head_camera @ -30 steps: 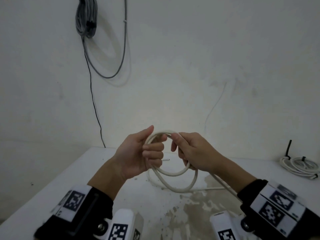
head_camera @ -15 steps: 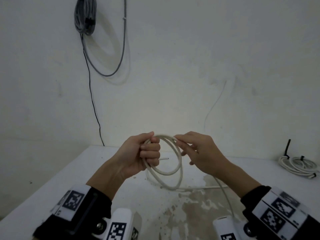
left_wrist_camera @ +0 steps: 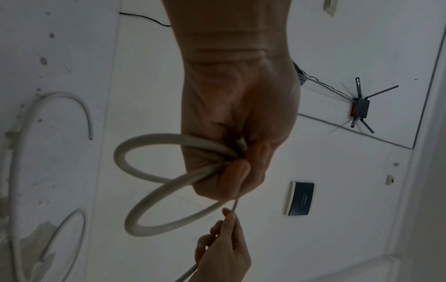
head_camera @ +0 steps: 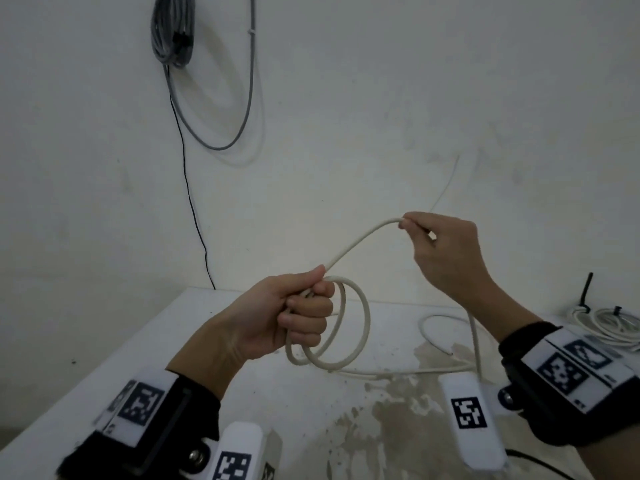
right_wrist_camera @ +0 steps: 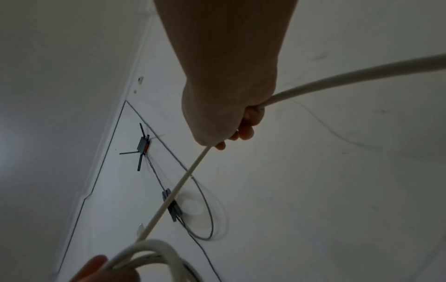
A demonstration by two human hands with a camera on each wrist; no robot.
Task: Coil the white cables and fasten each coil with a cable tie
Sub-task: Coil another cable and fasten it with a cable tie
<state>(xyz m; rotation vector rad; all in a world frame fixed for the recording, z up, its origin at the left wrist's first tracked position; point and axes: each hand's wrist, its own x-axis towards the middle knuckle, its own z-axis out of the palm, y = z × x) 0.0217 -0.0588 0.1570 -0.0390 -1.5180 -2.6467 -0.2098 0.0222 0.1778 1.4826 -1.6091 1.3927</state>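
My left hand is fisted round a white cable and holds two loops of it above the white table. From that fist the cable rises to my right hand, which pinches it up and to the right. Below the right hand the cable drops to the table, where its loose tail curls. In the left wrist view the loops hang from the curled fingers. The right wrist view shows the cable running through my right hand.
A coil of white cable bound with black ties lies at the table's far right. A grey cable bundle hangs on the wall at the upper left, with a thin black wire running down. The table top is stained brown near me.
My right hand has left the coil and slid up and to the right along the cable, drawing out a long free stretch. The left hand still holds the loops.
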